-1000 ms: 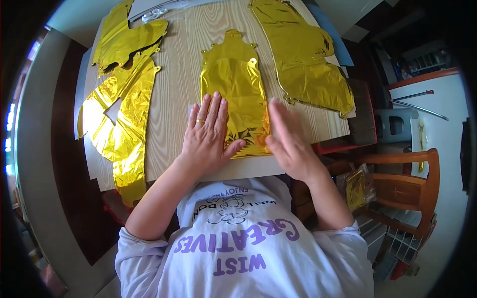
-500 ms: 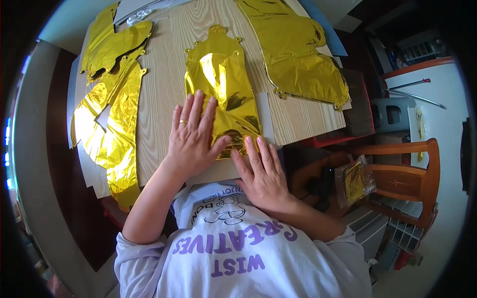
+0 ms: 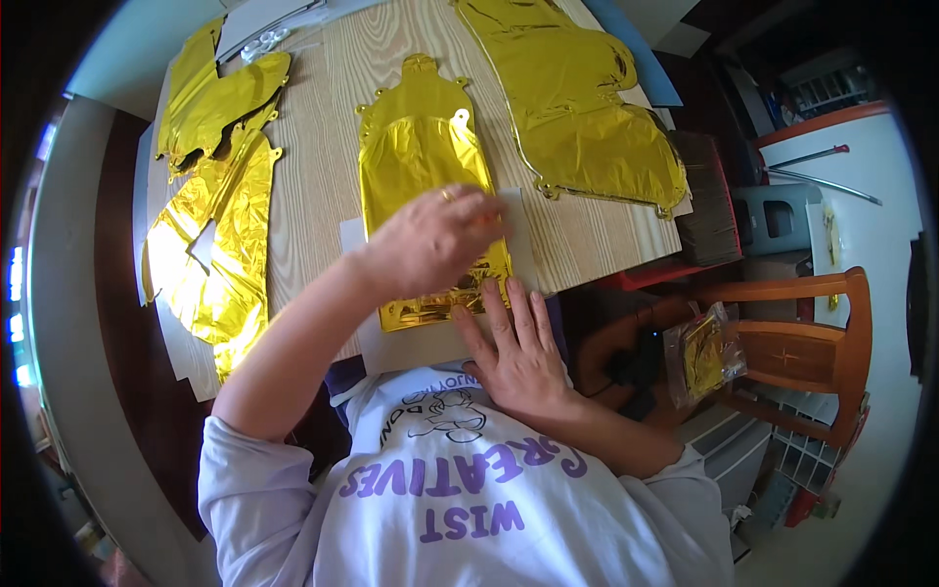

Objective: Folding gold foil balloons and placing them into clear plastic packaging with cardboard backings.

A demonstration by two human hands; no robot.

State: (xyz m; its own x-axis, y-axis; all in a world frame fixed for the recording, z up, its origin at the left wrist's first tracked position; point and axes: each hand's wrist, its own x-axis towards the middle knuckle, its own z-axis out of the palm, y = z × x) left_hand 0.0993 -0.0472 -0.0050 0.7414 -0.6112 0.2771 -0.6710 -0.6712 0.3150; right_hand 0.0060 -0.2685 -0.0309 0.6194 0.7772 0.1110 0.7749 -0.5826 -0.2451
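A folded gold foil balloon [image 3: 421, 166] lies flat in front of me, small tabs along its rounded far end, its near end creased into a straight edge. My left hand [image 3: 435, 240] reaches across its middle with the fingers curled in close to the right edge; whatever they hold, if anything, is hidden. A ring shows on that hand. My right hand [image 3: 518, 342] rests flat with fingers spread, its fingertips on the near right corner of the foil. Under the near part is a pale sheet of board [image 3: 391, 352], sticking out on both sides.
More flat gold foil balloons lie on the wooden table [image 3: 323, 127]: a crumpled group [image 3: 225, 215] at left and a large one [image 3: 587, 108] at right. White scissors-like handles [image 3: 266, 44] sit at the far left. A wooden chair [image 3: 797, 338] with a bagged foil piece [image 3: 702, 354] stands right.
My left hand has gone from lying flat on the foil to curled, shifting right toward the foil's right edge. My right hand stays nearly in place. The foil's near left corner now shows.
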